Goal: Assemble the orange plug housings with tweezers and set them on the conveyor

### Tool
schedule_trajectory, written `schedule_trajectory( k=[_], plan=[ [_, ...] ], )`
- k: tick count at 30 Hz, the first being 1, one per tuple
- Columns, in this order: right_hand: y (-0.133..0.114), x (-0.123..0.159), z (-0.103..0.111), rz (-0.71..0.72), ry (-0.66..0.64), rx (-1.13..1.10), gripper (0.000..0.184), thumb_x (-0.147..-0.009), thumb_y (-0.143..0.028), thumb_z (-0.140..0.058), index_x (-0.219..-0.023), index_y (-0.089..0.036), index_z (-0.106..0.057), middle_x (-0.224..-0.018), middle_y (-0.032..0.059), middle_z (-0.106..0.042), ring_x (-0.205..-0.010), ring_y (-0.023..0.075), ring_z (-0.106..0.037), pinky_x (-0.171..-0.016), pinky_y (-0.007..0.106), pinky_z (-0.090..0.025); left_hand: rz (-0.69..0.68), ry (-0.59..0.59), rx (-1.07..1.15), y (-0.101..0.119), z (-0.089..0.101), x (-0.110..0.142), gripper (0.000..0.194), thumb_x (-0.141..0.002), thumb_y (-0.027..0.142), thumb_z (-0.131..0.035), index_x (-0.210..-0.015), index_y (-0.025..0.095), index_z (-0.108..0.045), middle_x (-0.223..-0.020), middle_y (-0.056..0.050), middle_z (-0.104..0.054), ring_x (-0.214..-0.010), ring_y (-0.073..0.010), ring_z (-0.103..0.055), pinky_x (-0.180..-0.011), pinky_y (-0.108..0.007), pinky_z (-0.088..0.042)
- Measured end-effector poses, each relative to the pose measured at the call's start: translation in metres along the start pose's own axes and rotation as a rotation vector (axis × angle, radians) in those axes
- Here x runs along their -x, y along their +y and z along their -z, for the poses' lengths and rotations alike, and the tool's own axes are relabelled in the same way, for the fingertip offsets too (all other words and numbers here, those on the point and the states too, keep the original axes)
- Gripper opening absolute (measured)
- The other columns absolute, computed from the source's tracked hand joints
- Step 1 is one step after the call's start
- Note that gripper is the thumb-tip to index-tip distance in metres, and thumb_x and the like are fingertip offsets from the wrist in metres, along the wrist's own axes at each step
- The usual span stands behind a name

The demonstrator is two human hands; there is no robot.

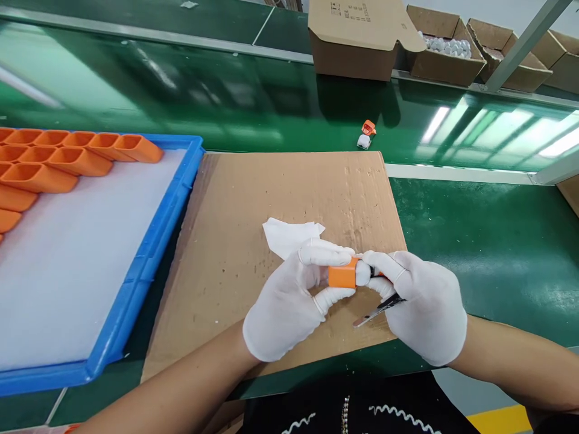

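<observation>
A green conveyor belt [271, 102] runs across the far half of the scene, with open cardboard boxes [446, 51] lined along its far right edge. At the near left sits a blue tray [149, 241] lined with white foam, and rows of orange shells [67, 160] fill its far left corner. A brown cardboard sheet [253, 199] lies in the middle, just right of the tray.

Above the near part of the sheet, both white-gloved hands meet. The left hand [289, 301] grips an orange block [342, 275] between thumb and fingers. The right hand [420, 304] pinches the block's white end [363, 272] with its fingertips while also clasping small scissors [377, 310], blades pointing left and toward the person.

A white cloth [287, 235] lies on the sheet just beyond the left hand. Far off on the belt lies a small orange-and-white piece [366, 134].
</observation>
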State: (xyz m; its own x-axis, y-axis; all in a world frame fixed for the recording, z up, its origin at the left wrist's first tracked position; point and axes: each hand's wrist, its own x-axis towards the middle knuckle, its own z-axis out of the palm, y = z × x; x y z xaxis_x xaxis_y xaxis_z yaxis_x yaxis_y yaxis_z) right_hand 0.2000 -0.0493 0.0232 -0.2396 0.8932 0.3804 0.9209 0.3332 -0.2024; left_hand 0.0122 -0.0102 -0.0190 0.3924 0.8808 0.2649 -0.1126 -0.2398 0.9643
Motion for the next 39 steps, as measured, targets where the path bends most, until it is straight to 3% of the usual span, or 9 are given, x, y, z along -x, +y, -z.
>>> schedule_trajectory(
  k=[7, 11, 16, 20, 23, 25, 28, 32, 39],
  plan=[
    [-0.012, 0.001, -0.004, -0.005, -0.05, 0.198, 0.028, -0.093, -0.012, -0.047, -0.093, -0.026, -0.072, -0.057, -0.002, -0.053, -0.043, 0.0127, -0.033, -0.044, 0.032, -0.017, 0.082, 0.027, 0.032, 0.0, -0.005, 0.001, 0.029, -0.085, 0.023, -0.077, -0.108, 0.028, -0.06, -0.106, -0.002, -0.071, -0.093, -0.0197, -0.073, -0.083, -0.04, -0.066],
    [-0.016, 0.005, -0.006, -0.056, -0.163, 0.191, 0.034, -0.092, -0.014, -0.049, -0.118, -0.022, -0.07, -0.059, -0.0001, -0.058, -0.041, 0.0131, -0.038, -0.04, 0.032, -0.016, 0.049, 0.081, -0.068, -0.005, -0.006, -0.002, 0.032, -0.079, 0.018, -0.08, -0.103, 0.024, -0.059, -0.102, -0.001, -0.07, -0.093, -0.0193, -0.072, -0.082, -0.039, -0.064],
    [0.004, -0.002, 0.005, 0.018, -0.262, -0.326, 0.058, -0.089, -0.034, -0.062, -0.144, -0.017, -0.053, -0.114, 0.0094, -0.071, -0.072, 0.0168, -0.066, -0.055, 0.03, -0.05, 0.141, 0.01, 0.062, -0.005, 0.001, -0.007, 0.032, -0.081, 0.022, -0.08, -0.105, 0.024, -0.059, -0.107, -0.004, -0.073, -0.093, -0.0197, -0.074, -0.08, -0.038, -0.062],
    [0.026, -0.015, 0.007, -0.344, -0.196, -0.861, 0.032, -0.09, -0.038, -0.063, -0.116, -0.022, -0.073, -0.117, 0.0073, -0.074, -0.102, 0.0191, -0.071, -0.086, 0.034, -0.059, 0.132, -0.044, 0.119, 0.002, 0.008, -0.01, 0.033, -0.08, 0.023, -0.082, -0.108, 0.025, -0.064, -0.117, -0.006, -0.073, -0.116, -0.0244, -0.069, -0.098, -0.044, -0.058],
    [0.034, -0.023, 0.001, -0.624, -0.437, -1.194, 0.034, -0.082, -0.046, -0.074, -0.104, -0.021, -0.078, -0.111, 0.0072, -0.078, -0.104, 0.0208, -0.072, -0.096, 0.038, -0.058, 0.047, -0.048, 0.062, 0.006, 0.009, -0.01, 0.033, -0.078, 0.02, -0.083, -0.106, 0.027, -0.066, -0.117, -0.006, -0.076, -0.129, -0.0269, -0.063, -0.104, -0.048, -0.054],
    [0.035, -0.025, -0.002, -0.668, -0.651, -1.385, 0.038, -0.077, -0.044, -0.08, -0.108, -0.021, -0.078, -0.105, 0.0062, -0.079, -0.1, 0.0206, -0.073, -0.098, 0.039, -0.058, 0.005, -0.062, 0.075, 0.007, 0.008, -0.008, 0.033, -0.079, 0.017, -0.082, -0.106, 0.028, -0.067, -0.114, -0.005, -0.077, -0.13, -0.0266, -0.061, -0.103, -0.049, -0.055],
    [0.028, -0.025, -0.006, -0.686, -0.767, -1.623, 0.041, -0.071, -0.036, -0.087, -0.108, -0.021, -0.078, -0.099, 0.0035, -0.079, -0.093, 0.0174, -0.075, -0.094, 0.036, -0.06, -0.007, -0.104, 0.138, 0.004, 0.005, -0.004, 0.033, -0.079, 0.014, -0.082, -0.105, 0.029, -0.068, -0.116, -0.003, -0.078, -0.136, -0.0271, -0.057, -0.107, -0.052, -0.053],
    [0.015, -0.02, -0.005, -0.694, -0.663, -1.783, 0.033, -0.066, -0.039, -0.091, -0.092, -0.022, -0.08, -0.086, 0.0004, -0.078, -0.079, 0.0127, -0.074, -0.084, 0.029, -0.061, 0.011, -0.137, 0.215, 0.001, 0.001, 0.0, 0.035, -0.078, 0.014, -0.083, -0.105, 0.031, -0.068, -0.121, -0.003, -0.076, -0.134, -0.0289, -0.058, -0.113, -0.06, -0.046],
    [0.009, -0.015, -0.007, -0.754, -0.594, -1.69, 0.037, -0.061, -0.046, -0.092, -0.086, -0.021, -0.081, -0.085, 0.0018, -0.077, -0.077, 0.0126, -0.07, -0.078, 0.028, -0.059, -0.043, -0.162, 0.268, 0.002, -0.003, 0.002, 0.031, -0.086, 0.013, -0.075, -0.109, 0.032, -0.066, -0.123, -0.001, -0.075, -0.133, -0.0266, -0.059, -0.118, -0.064, -0.039]
  ],
)
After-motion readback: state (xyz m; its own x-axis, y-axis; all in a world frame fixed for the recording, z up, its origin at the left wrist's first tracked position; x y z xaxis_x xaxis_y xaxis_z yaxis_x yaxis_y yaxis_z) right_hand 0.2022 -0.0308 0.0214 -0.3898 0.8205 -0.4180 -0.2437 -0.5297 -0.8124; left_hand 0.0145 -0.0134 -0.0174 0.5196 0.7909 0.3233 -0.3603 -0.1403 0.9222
